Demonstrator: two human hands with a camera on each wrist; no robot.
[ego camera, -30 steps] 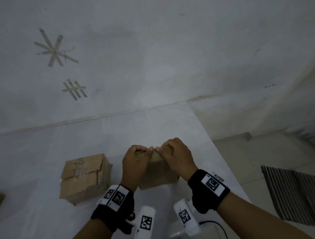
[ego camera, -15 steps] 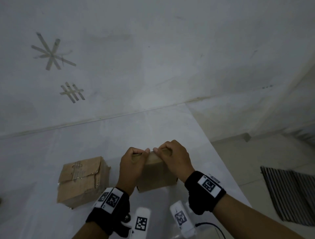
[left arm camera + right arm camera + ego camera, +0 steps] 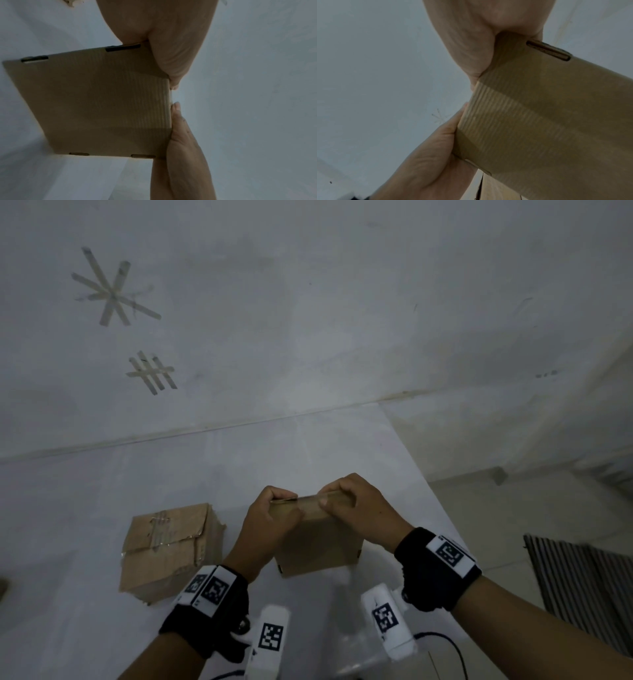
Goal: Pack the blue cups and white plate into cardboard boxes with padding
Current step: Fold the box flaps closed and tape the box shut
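Note:
A small brown cardboard box (image 3: 317, 546) stands on the white table (image 3: 102, 491) near its right edge. My left hand (image 3: 270, 518) grips the box's top edge from the left, and my right hand (image 3: 356, 508) grips the same edge from the right. The thumbs lie on the near side and the fingers curl over the top. In the left wrist view the box (image 3: 102, 102) shows its ribbed near side with slotted tabs. The right wrist view shows the same box (image 3: 539, 121) between both hands. No blue cup or white plate is in view.
A second, taped and worn cardboard box (image 3: 168, 549) lies to the left of the held one. Tape marks (image 3: 113, 289) stick to the wall behind. Close on the right runs the table edge (image 3: 431, 491), with floor and a striped mat (image 3: 582, 583) beyond.
Both hands kept their grip on the box's top edge. Their thumbs, almost touching before, have drawn a little apart along the edge. The box stands in about the same place.

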